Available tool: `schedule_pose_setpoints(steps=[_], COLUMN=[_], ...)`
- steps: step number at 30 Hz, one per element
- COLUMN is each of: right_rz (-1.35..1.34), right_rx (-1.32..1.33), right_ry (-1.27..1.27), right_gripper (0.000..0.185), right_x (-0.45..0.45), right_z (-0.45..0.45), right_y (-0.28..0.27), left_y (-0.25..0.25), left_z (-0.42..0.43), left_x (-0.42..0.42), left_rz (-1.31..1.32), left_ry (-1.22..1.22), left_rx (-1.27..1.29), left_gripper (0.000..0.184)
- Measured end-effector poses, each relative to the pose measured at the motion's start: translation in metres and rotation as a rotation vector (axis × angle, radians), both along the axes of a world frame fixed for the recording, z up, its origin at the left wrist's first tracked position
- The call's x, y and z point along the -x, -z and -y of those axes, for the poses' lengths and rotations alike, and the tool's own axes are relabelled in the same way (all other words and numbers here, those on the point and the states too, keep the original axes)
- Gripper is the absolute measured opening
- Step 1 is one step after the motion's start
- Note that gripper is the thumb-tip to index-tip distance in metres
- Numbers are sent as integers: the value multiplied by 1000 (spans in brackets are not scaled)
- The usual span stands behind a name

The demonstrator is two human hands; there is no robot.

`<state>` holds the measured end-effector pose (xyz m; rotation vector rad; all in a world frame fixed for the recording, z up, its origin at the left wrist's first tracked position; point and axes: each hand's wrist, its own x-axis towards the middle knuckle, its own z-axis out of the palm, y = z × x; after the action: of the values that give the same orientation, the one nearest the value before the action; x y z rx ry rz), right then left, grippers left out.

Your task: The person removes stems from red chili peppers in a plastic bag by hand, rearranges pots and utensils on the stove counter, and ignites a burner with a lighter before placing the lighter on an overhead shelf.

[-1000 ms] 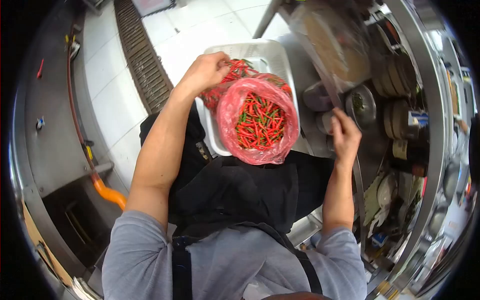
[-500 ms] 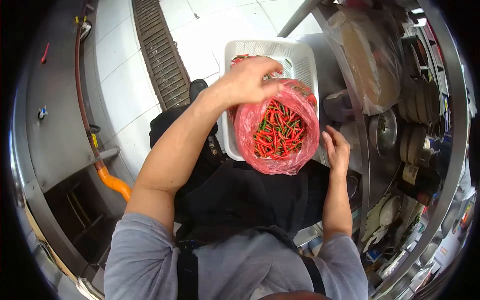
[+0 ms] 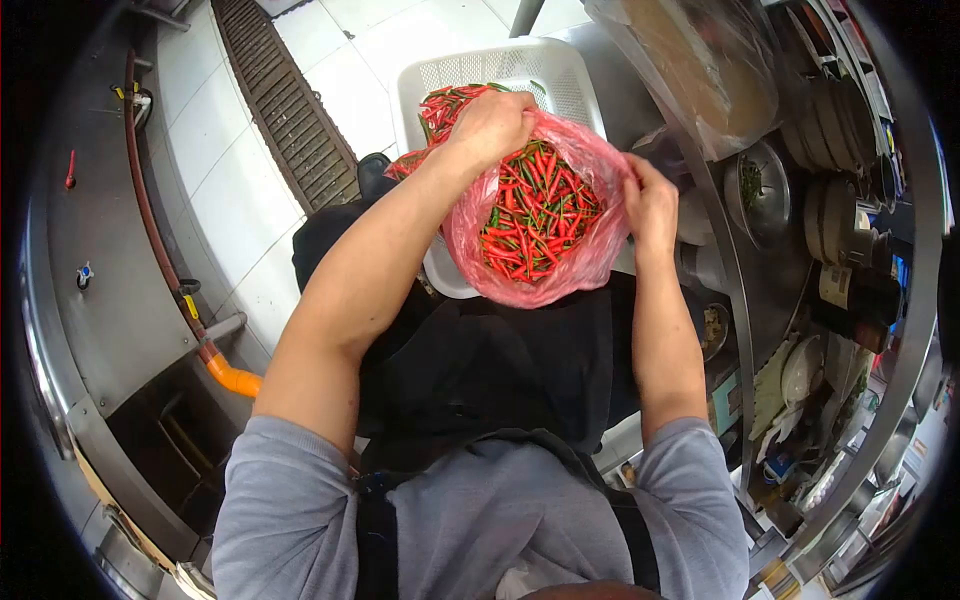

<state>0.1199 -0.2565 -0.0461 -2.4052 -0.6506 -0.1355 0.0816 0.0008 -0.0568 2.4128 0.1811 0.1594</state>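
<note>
A pink plastic bag (image 3: pixel 463 235) stands wide at its mouth, full of small red chilies (image 3: pixel 535 215) with green stems. My left hand (image 3: pixel 492 125) is closed on the bag's far rim, its fingertips partly hidden. On the other side, my right hand (image 3: pixel 651 200) pinches the right rim between thumb and fingers. Behind and under the bag is a white perforated plastic basket (image 3: pixel 480 68). More chilies (image 3: pixel 440 108) lie in the basket's left part, beyond my left wrist. The bag's near edge reaches my black apron.
To the right is a metal shelf (image 3: pixel 735 270) with a metal bowl (image 3: pixel 757 190), stacked dark pans and a clear plastic bag (image 3: pixel 690 75). A floor drain grate (image 3: pixel 285 100) runs through the white tiles at left, near an orange pipe (image 3: pixel 232 378).
My right hand has moved up from beside the bag and taken hold of its right rim. The left hand has closed on the far rim. The bag's mouth is pulled wider, uncovering chilies in the basket.
</note>
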Motion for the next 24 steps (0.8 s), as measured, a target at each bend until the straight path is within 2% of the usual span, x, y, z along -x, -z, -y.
schedule_pose_setpoints(steps=[1,3,5,8,10,11,13,14,15,18,20,22,24], right_rz=[2,-68,-27,-53,279,279,236,229,232,83,-61,-150,-274], right_rx=[-5,3,50,-56,-76,-73,131,167,167,11,-72,-68,-93], right_ry=[0,167,93,107,-59,-60,-113,-91,-89,-2,76,117,169], right_gripper=[26,28,35,40,42,42,40,32,32,15,18,19,22], right_x=[-4,-7,-4,17,31,34,36,34,28,9,5,4,2], right_z=[-2,-4,-4,-14,-16,-18,-18,-19,-17,-6,1,3,4], right_y=[1,4,9,-20,-33,-30,-16,-7,1,12,13,9,10], left_y=[2,4,3,5,10,13,15,14,8,-19,-25,-18,-9], left_z=[1,3,1,-5,-9,-9,-8,-8,-8,-11,-13,-16,-13], left_x=[-3,-6,-7,-7,-6,-5,-7,-7,-6,2,8,13,17], left_rz=[2,-63,-60,-10,125,124,100,104,69,-15,-66,70,145], left_ry=[0,-78,-122,-162,-133,-134,-56,-53,-17,56,94,311,267], left_rx=[-5,27,-13,-33,-28,-24,-85,-85,-80,-28,24,-96,-102], left_gripper=[25,26,25,23,19,19,21,21,23,28,30,32,32])
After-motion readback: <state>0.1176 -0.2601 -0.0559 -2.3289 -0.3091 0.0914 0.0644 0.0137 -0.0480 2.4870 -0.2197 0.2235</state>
